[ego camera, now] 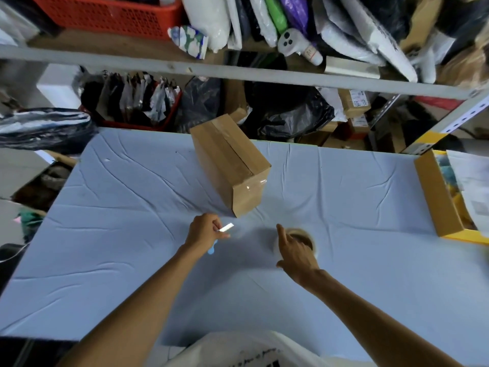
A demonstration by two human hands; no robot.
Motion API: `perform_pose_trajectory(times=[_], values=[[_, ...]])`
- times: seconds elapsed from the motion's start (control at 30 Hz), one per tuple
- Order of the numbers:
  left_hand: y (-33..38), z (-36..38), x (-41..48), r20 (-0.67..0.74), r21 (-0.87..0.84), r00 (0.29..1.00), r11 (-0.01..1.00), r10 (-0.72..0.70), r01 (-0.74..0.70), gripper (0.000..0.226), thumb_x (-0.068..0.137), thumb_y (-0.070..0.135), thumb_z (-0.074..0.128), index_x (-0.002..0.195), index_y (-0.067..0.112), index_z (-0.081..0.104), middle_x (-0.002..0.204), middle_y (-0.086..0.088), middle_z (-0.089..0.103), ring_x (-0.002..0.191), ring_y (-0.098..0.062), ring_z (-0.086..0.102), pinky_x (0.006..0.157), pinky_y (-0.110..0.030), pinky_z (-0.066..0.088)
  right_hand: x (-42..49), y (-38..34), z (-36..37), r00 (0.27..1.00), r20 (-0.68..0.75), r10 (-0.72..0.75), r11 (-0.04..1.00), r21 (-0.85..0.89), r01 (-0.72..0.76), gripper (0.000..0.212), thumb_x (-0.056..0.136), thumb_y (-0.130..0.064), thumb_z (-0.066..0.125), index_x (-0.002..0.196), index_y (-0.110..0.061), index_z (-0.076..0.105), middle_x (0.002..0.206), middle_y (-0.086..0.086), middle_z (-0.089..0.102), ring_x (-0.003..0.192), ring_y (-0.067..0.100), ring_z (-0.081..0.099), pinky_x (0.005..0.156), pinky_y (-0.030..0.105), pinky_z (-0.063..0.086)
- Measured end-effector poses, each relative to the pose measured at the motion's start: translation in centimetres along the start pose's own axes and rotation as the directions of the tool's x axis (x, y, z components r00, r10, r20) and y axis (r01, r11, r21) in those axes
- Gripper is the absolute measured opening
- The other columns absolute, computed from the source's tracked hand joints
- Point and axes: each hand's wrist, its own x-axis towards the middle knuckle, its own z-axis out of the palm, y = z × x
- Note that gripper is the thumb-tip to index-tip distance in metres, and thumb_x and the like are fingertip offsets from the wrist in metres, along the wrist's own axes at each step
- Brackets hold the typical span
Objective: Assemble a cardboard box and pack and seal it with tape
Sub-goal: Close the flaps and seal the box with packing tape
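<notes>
A closed cardboard box (pixel 229 161) with clear tape along its top seam and over its near end sits on the table covered in pale blue cloth (pixel 132 260), at the middle back. My left hand (pixel 205 230) grips a small cutter with a light blue handle; its white blade points toward the box's near corner. A roll of tape (pixel 304 241) lies flat just to the right. My right hand (pixel 293 251) rests over the roll, index finger stretched forward, the other fingers curled at its rim.
An open cardboard box (pixel 436 197) with papers and yellow items stands at the table's right edge. A metal shelf rail (pixel 238 72) crosses above the table's far edge. Bags, parcels and a red basket (pixel 105 14) crowd the shelves behind.
</notes>
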Motion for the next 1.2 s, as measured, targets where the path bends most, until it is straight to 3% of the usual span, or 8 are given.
perform_pose_trajectory(times=[0.3,0.43,0.57,0.67,0.77,0.83,0.93,1.2], values=[[-3.0,1.9,-1.2,-0.085,0.177,0.996,0.984,-0.015,0.030,0.025,0.078,0.012,0.071,0.085,0.015,0.047,0.096,-0.005,0.053,0.094,-0.028,0.055,0.063,-0.026,0.028,0.5,-0.1,-0.2,0.996,0.055,-0.075,0.987,-0.140,0.082,0.103,0.085,-0.030,0.067,0.150,-0.009,-0.010,0.147,0.013,0.040,0.124,0.033,0.049,0.098,0.039,0.043],[-2.8,0.9,-0.7,-0.109,0.217,0.993,0.976,0.045,-0.020,0.062,0.060,0.026,0.087,0.108,0.011,0.052,0.112,-0.008,0.050,0.109,-0.029,0.046,0.080,-0.037,0.042,1.3,0.0,-1.9,0.995,0.000,-0.096,0.983,-0.160,0.094,0.105,0.072,-0.053,0.073,0.148,-0.014,0.012,0.131,0.009,0.047,0.113,0.030,0.053,0.091,0.040,0.046],[2.6,-2.0,-0.2,-0.236,-0.314,0.970,0.940,0.057,-0.131,0.103,0.041,0.033,0.095,0.129,0.023,0.042,0.122,0.000,0.042,0.112,-0.020,0.045,0.081,-0.041,0.054,3.6,-0.4,-6.2,0.984,-0.139,-0.109,0.971,0.197,0.135,0.106,0.055,-0.050,0.086,0.140,-0.020,0.030,0.125,0.005,0.043,0.109,0.024,0.052,0.085,0.035,0.047],[7.3,-4.7,0.6,-0.363,-0.312,0.902,0.882,0.233,-0.353,0.116,0.045,0.062,0.080,0.141,0.034,0.022,0.137,0.002,0.028,0.121,-0.014,0.029,0.099,-0.037,0.035,5.2,-1.2,-9.5,0.996,-0.085,0.008,0.583,0.810,0.064,0.100,0.051,-0.033,0.093,0.134,-0.018,0.038,0.117,0.004,0.054,0.094,0.015,0.060,0.077,0.024,0.049],[10.6,-6.6,2.0,-0.303,0.044,0.779,0.825,0.549,-0.564,0.101,0.061,0.066,0.067,0.146,0.029,0.027,0.155,-0.007,0.017,0.143,-0.021,0.011,0.115,-0.046,0.015,6.5,-1.6,-11.0,0.997,-0.042,0.068,0.214,0.976,0.026,0.083,0.055,-0.022,0.088,0.126,-0.011,0.045,0.106,0.009,0.066,0.092,0.021,0.066,0.078,0.028,0.051],[11.7,-7.0,3.0,-0.112,0.195,0.813,0.815,0.572,-0.546,0.094,0.065,0.065,0.063,0.147,0.033,0.029,0.160,-0.003,0.006,0.147,-0.027,-0.006,0.117,-0.051,0.006,7.1,-1.9,-11.3,0.997,-0.038,0.062,0.086,0.996,0.033,0.070,0.068,-0.010,0.081,0.127,-0.003,0.044,0.099,0.014,0.069,0.091,0.025,0.067,0.086,0.037,0.053],[11.8,-6.6,4.1,0.089,0.254,0.873,0.836,0.480,-0.486,0.088,0.072,0.062,0.066,0.147,0.039,0.026,0.161,0.003,-0.004,0.145,-0.028,-0.019,0.118,-0.053,0.001,7.6,-2.0,-10.9,0.996,-0.058,0.061,0.022,0.998,0.057,0.060,0.076,-0.001,0.074,0.127,0.000,0.044,0.095,0.018,0.069,0.087,0.027,0.067,0.086,0.038,0.054],[10.8,-6.4,4.9,0.106,0.317,0.858,0.801,0.503,-0.509,0.082,0.077,0.047,0.071,0.146,0.041,0.027,0.160,0.003,-0.002,0.144,-0.030,-0.017,0.116,-0.051,0.002,7.8,-2.7,-10.0,0.986,-0.104,0.130,0.056,0.994,0.097,0.059,0.067,-0.006,0.084,0.117,-0.003,0.052,0.074,0.009,0.071,0.068,0.018,0.068,0.067,0.026,0.054]])
